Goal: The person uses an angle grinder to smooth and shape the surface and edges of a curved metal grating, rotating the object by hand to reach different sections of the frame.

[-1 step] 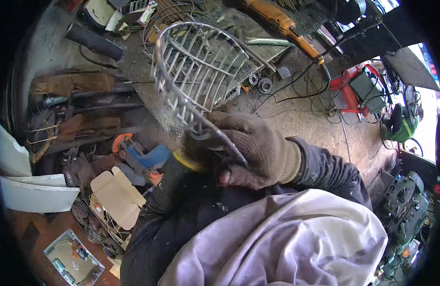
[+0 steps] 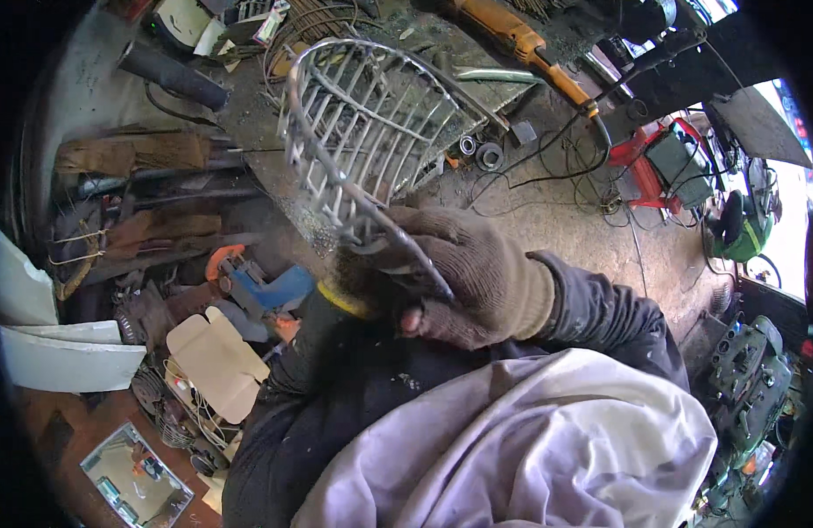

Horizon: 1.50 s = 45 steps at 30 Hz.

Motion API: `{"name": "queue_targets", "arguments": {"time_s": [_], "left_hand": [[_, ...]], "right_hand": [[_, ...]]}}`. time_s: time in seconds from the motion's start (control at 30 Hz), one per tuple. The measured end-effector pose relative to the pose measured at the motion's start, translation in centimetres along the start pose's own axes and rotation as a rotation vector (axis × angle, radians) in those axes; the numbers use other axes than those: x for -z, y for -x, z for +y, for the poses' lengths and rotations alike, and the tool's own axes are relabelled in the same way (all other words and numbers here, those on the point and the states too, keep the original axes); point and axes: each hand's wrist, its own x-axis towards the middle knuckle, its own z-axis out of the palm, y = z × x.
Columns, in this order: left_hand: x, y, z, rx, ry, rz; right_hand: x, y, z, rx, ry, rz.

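Clock read from centre of view, 12 at top.

Position: the silver-grey, basket-shaped frame of metal rods (image 2: 364,112) is raised at 11 to 12 o'clock, with its rounded end outward and its near rim end at centre.

Grip: the right hand (image 2: 468,277), in a brown knitted glove, is curled round the near rim end, pinching it. The left hand (image 2: 358,276), in a dark glove with a yellow cuff edge, is in shadow by the same end; cannot tell whether its fingers are closed.

Progress: the looped rim, the row of slats and at least 1 bowed cross-rod are in place, so the shaping looks largely done. Whether joints or finish remain to be worked cannot be told; no tool is seen in the right hand.

Edges and room: the rounded end overhangs clutter. At 1 o'clock lie an orange, long-bodied power tool (image 2: 512,37) and, nearer, a dark metal ring (image 2: 489,157). At 10 o'clock, a black cylindrical pipe (image 2: 173,77). At 8 o'clock, an opened tan cardboard box (image 2: 211,361). The widest bare patch is the dusty brown floor (image 2: 560,195) at 2 o'clock; a thin black cable (image 2: 547,181) there is judged a snag risk.
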Motion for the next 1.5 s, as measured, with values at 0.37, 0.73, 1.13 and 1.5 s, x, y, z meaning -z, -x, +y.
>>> {"name": "queue_targets", "arguments": {"time_s": [0.37, 0.73, 1.13, 1.5], "left_hand": [[-1.7, 2.8, -1.2, -0.007, 0.029, 0.015], [-4.4, 4.5, -2.7, -0.049, -0.049, 0.11], [-9.2, 4.3, -3.3, -0.312, -0.626, 0.301], [1.1, 7.3, 1.5, -0.787, -0.429, 0.289]], "right_hand": [[-1.7, -0.1, -0.5, -0.011, -0.091, 0.065], [-1.7, 0.7, -1.2, -0.05, -0.129, 0.041], [-1.1, 1.0, -2.5, -0.161, 0.038, 0.047], [-5.1, 1.7, -1.8, 0.056, 0.53, 0.028]]}}
